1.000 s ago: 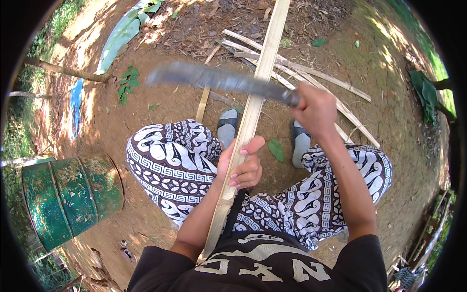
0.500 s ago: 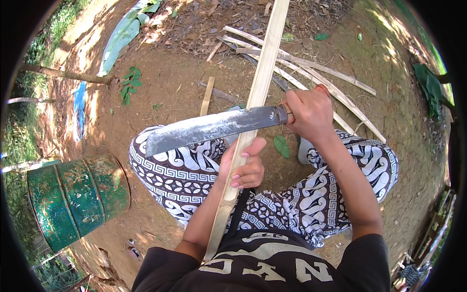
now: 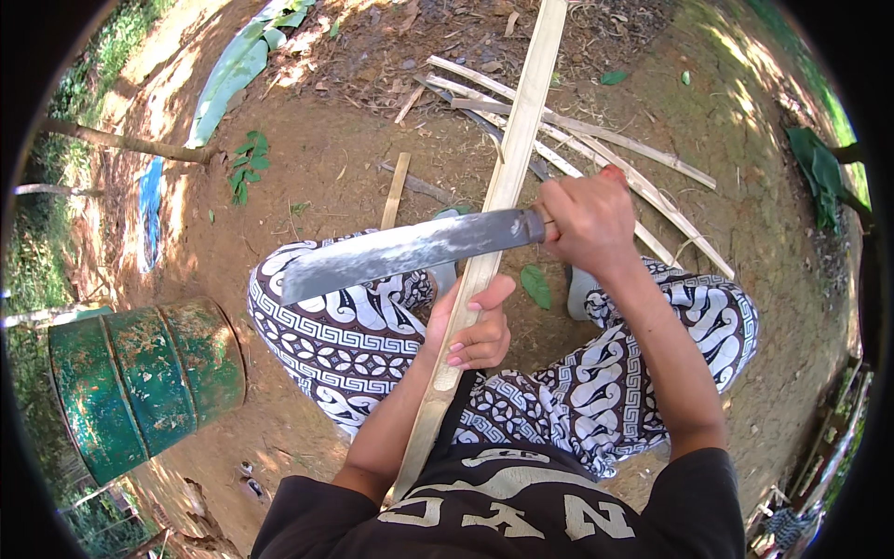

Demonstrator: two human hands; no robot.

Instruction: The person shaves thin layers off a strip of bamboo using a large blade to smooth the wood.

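My left hand (image 3: 473, 328) is wrapped round a long pale bamboo strip (image 3: 512, 158). The strip slants from beside my left arm, past my lap, to the far edge of the view. In my right hand (image 3: 592, 220) is the handle of a machete (image 3: 410, 250), its wide grey blade pointing left. The blade lies across the strip, just beyond my left fingers, and its tip is above my left knee. Blade and strip appear to touch. Part of the machete's handle is hidden inside my right fist.
Several split strips (image 3: 633, 144) lie on the bare earth beyond my right hand. A short wooden stick (image 3: 396, 191) is past my left knee. On the left, a rusty green drum (image 3: 149, 377) lies on its side. A banana leaf (image 3: 228, 93) is at the far left.
The bamboo strip has shifted slightly to the right at its far end. A thin curled sliver now shows beside it, beyond the blade. The machete has dipped a little.
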